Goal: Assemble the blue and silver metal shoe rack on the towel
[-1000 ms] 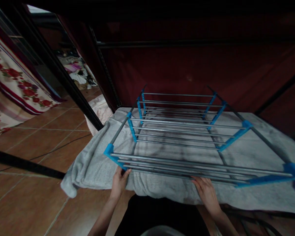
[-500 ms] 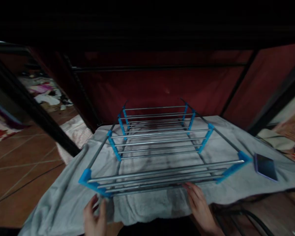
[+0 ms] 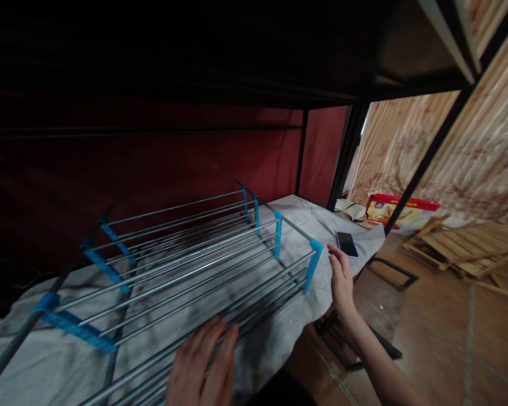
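Note:
A metal rack (image 3: 198,265) of grey rods with blue plastic brackets (image 3: 311,265) lies on a pale grey cloth (image 3: 317,211). At its near side my left hand (image 3: 203,363) rests over the front rods, fingers stretched out and not wrapped round them. My right hand (image 3: 342,279) is just right of the front-right bracket, apart from it, with fingers extended and nothing in them. Beyond those fingertips a dark-screened phone (image 3: 346,244) lies on the cloth.
A dark frame overhead has a black post (image 3: 432,146) at the right. Dark red panels (image 3: 186,163) stand behind the rack. On the tiled floor are a black metal-framed stool (image 3: 372,316), a folded wooden piece (image 3: 469,245) and a red-and-yellow box (image 3: 400,210).
The view has swung to the right, showing the floor and curtain there. My right hand has left the rack's front rods for the right end; my left hand has come onto the front rods.

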